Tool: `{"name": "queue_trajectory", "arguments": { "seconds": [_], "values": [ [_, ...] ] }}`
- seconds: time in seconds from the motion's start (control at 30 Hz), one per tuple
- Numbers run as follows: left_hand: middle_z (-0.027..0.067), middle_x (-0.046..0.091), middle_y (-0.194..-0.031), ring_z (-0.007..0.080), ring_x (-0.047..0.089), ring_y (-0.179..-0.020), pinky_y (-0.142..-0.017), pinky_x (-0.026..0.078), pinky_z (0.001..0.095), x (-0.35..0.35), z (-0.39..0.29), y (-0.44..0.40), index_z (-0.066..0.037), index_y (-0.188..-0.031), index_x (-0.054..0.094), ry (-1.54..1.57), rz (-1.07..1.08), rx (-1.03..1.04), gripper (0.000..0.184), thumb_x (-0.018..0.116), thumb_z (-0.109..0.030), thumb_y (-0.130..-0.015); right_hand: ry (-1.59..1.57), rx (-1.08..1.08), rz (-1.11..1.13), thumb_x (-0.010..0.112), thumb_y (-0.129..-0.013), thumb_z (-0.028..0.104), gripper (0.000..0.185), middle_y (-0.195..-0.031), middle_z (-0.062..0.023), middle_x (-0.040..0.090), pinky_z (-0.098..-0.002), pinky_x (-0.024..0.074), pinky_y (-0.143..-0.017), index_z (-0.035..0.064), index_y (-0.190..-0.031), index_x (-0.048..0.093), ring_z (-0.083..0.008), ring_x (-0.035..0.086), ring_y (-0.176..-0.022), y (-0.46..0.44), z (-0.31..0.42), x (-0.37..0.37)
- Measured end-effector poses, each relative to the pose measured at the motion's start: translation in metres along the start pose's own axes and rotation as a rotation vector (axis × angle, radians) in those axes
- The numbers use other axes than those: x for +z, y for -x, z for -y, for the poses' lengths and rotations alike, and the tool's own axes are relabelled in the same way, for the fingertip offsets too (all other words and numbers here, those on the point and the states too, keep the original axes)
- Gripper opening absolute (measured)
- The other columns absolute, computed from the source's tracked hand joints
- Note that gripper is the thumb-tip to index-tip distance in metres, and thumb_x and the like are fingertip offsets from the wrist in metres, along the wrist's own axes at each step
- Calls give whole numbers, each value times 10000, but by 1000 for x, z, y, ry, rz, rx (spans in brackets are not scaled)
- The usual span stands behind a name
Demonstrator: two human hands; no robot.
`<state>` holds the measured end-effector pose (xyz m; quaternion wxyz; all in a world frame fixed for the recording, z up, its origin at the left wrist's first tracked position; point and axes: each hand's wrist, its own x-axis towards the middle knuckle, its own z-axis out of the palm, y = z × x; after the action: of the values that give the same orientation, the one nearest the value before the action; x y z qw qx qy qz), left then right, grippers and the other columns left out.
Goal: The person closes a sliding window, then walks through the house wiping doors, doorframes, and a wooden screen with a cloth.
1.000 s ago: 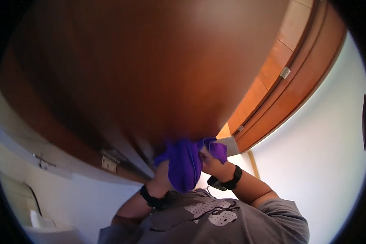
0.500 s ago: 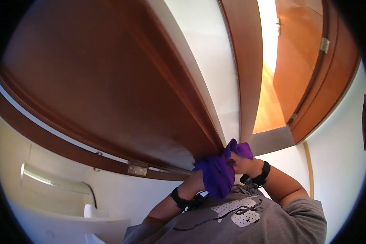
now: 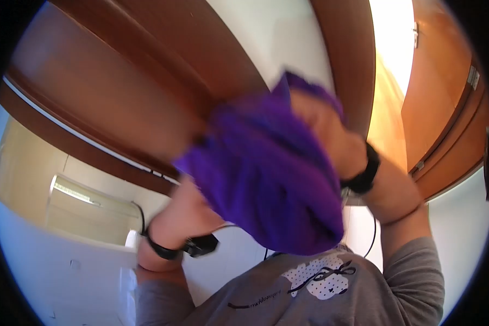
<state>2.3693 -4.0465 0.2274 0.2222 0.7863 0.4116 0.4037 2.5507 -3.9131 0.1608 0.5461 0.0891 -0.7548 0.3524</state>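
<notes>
While I am watching through the head camera from afar, a rumpled purple cloth (image 3: 271, 179) is filling the middle of my view, hanging between the two hands. My right hand (image 3: 320, 117), at 2 o'clock, is gripping it, fingers bunched into its folds; my left hand (image 3: 195, 209), between 7 and 8 o'clock, is meeting its edge, but its fingers are hidden, so I cannot tell how they are set. Behind the cloth a reddish-brown wooden panel (image 3: 136, 92) is stretching out toward 10 o'clock, its raised moulding running diagonally; whether the cloth is touching it I cannot tell. Another wooden door (image 3: 440, 70) is standing at 2 o'clock beside bright light, while a smooth white fixture (image 3: 54, 250) is curving round 8 o'clock.
</notes>
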Motion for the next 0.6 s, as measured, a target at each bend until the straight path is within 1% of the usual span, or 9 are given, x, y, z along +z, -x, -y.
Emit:
{"name": "queue_trajectory", "arguments": {
  "seconds": [0.03, 0.13, 0.2, 0.27, 0.3, 0.37, 0.4, 0.47, 0.6],
  "values": [
    [125, 654, -1066, 274, 627, -975, -830, 490, 371, -12, -11, -7, -41, -1108, 619, 19, -75, 31, 392, 757, -131, -752, 88, -59, -23, 611, -889, 221, 263, -975, -112, 657, -328, 496, -717, 35, -1076, 606, -204, 621, -832, -32, 13, -5],
    [116, 656, -1056, 262, 628, -968, -827, 490, 365, -36, -30, -28, -31, -1082, 624, 10, -256, 75, 359, 748, -101, -752, 45, -215, -293, 666, -837, 167, 137, -710, -54, 619, -306, 447, -574, 40, -854, 616, -159, 555, -624, -81, 19, 10],
    [109, 658, -1049, 255, 629, -963, -826, 489, 361, -42, -37, -30, -24, -1065, 627, -15, -312, 63, 338, 743, -81, -753, 97, -160, -183, 612, -872, 120, 98, -804, -101, 636, -334, 470, -658, 28, -907, 616, -203, 594, -729, -77, 51, -2],
    [103, 659, -1043, 247, 630, -957, -824, 489, 358, -46, -42, -27, -17, -1047, 631, -48, -344, 36, 316, 737, -61, -753, 41, 61, -98, 596, -889, 108, 97, -847, -114, 642, -342, 481, -697, 22, -932, 610, -207, 606, -776, -86, 84, -14],
    [99, 660, -1040, 243, 630, -955, -824, 488, 356, -47, -44, -24, -14, -1039, 632, -65, -352, 22, 306, 734, -51, -753, -42, 258, -67, 607, -889, 119, 105, -842, -104, 641, -335, 480, -694, 23, -930, 604, -189, 599, -770, -95, 99, -18],
    [93, 662, -1033, 236, 631, -950, -822, 488, 352, -48, -49, -19, -7, -1021, 636, -93, -355, -7, 285, 729, -31, -753, -217, 342, 18, 622, -888, 145, 134, -844, -93, 638, -318, 480, -697, 24, -939, 600, -171, 590, -762, -98, 93, -20],
    [90, 663, -1030, 232, 631, -947, -821, 488, 350, -47, -52, -16, -4, -1013, 637, -104, -349, -25, 275, 726, -21, -753, -312, 232, 71, 627, -886, 161, 152, -850, -93, 638, -308, 481, -703, 25, -950, 603, -171, 588, -758, -92, 66, -23],
    [83, 664, -1023, 224, 631, -942, -820, 487, 347, -47, -55, -12, 3, -995, 641, -121, -322, -66, 255, 720, -1, -753, -379, 118, 68, 643, -875, 175, 165, -826, -77, 625, -289, 472, -682, 30, -941, 601, -158, 573, -732, -78, 42, -16],
    [70, 668, -1010, 209, 633, -932, -817, 486, 339, -43, -61, -8, 17, -961, 647, -165, -151, -171, 217, 709, 39, -754, -244, 81, -145, 689, -833, 171, 162, -709, -15, 578, -256, 428, -576, 49, -859, 586, -104, 521, -641, -52, 38, 7]
  ]
}}
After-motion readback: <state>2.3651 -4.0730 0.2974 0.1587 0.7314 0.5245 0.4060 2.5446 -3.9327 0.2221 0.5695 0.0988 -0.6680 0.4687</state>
